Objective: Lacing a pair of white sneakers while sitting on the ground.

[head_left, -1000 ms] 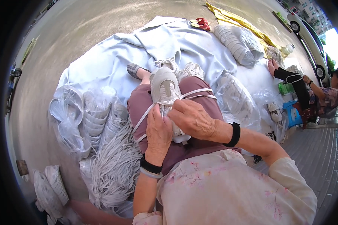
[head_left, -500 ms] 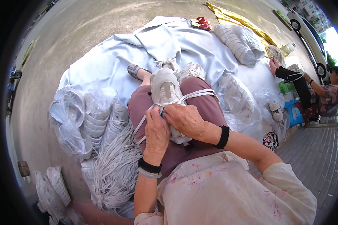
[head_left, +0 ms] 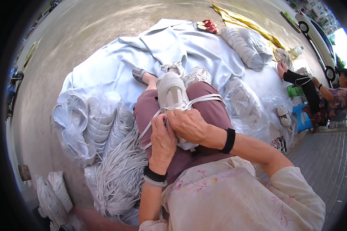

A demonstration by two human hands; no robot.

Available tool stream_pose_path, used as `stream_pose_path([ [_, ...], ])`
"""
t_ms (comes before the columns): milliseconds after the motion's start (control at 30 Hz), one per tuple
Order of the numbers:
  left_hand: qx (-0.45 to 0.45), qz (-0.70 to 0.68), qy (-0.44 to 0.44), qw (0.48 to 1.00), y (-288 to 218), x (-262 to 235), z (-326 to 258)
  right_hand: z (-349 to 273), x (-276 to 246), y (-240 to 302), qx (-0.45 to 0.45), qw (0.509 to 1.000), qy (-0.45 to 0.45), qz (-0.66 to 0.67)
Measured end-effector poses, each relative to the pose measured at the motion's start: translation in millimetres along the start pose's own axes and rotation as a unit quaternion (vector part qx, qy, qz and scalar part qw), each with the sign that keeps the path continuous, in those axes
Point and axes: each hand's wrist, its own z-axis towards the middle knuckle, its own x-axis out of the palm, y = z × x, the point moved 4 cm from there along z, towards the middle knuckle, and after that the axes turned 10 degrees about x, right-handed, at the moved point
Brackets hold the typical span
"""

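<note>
A white and grey sneaker [head_left: 171, 89] rests on my lap between my thighs, its toe pointing away from me. A white shoelace [head_left: 206, 97] runs from it across my right thigh, and another stretch trails over the left thigh. Both hands are at the sneaker's upper, near the lacing. My left hand [head_left: 162, 140] has its thumb and fingers pinched there, and my right hand [head_left: 189, 125] is closed beside it, fingertips almost touching. What the fingertips grip looks like the lace, though they partly cover it. More pale sneakers [head_left: 198, 75] lie just beyond my knees.
A thick bundle of loose white laces [head_left: 117, 181] lies left of my thigh, beside bagged shoe parts [head_left: 100, 125]. A clear plastic bag [head_left: 245, 104] sits at the right. Pale sheeting [head_left: 142, 50] covers the ground ahead. Another person [head_left: 333, 96] sits far right near a blue stool [head_left: 302, 116].
The right hand has shifted slightly toward the left hand, and its fingers have curled in more. The view has moved a little; the sneaker stays on my lap.
</note>
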Motion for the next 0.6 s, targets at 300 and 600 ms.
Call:
stream_pose_path([
  [300,-0.135,-0.096,0.003,0.986,-10,-34,-13,-46,-38,-21,0.064,0.761,0.354,0.54],
  [600,-0.387,-0.622,0.133,0.667,-18,32,-12,-105,-60,54,-0.203,0.643,0.502,0.542],
])
